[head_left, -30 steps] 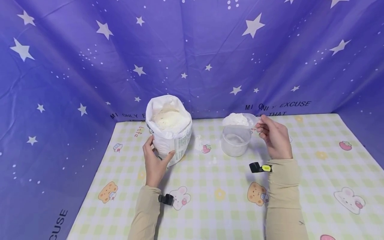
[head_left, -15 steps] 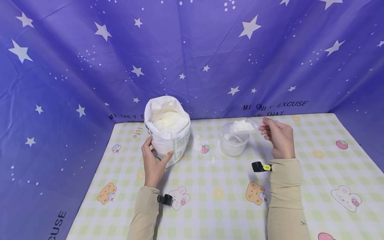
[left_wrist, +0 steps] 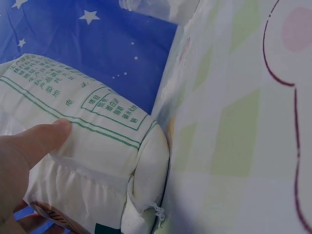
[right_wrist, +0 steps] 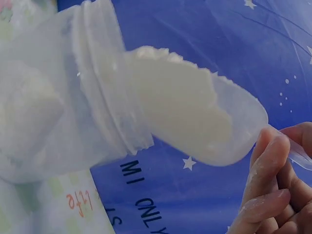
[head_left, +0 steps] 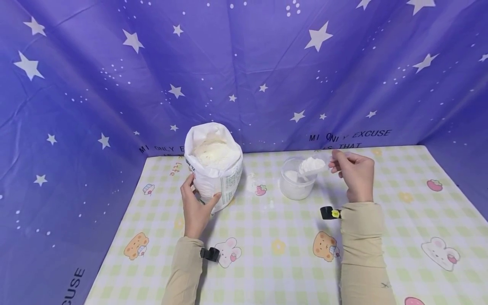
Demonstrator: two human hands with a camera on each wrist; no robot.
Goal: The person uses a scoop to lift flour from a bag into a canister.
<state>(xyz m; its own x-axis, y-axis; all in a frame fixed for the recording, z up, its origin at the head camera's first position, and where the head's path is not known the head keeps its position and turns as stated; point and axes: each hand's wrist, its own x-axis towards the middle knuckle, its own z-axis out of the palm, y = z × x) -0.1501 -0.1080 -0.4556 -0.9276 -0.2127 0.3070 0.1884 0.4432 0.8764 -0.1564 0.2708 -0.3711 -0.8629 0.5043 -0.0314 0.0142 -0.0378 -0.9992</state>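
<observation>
A white bag (head_left: 228, 180) of pale powder stands with its top gaping at the back left of the table. My left hand (head_left: 196, 212) grips its lower side, thumb on the green-printed face (left_wrist: 105, 114) and fingers round the other side. To the right, my right hand (head_left: 355, 174) pinches the handle of a clear plastic scoop (right_wrist: 195, 109) loaded with white powder. The scoop tilts down to the left, its front end at the mouth of a clear round tub (head_left: 296, 190). White powder shows inside the tub through its wall.
A checked cloth (head_left: 278, 279) with cartoon prints covers the table. Smudges of white powder (head_left: 251, 182) lie on it between bag and tub. A purple curtain (head_left: 267, 63) with stars hangs close behind and along both sides.
My right hand has shifted slightly right, and the scoop has gone from nearly level above the tub to tipped down at its mouth. My left hand keeps its hold on the bag.
</observation>
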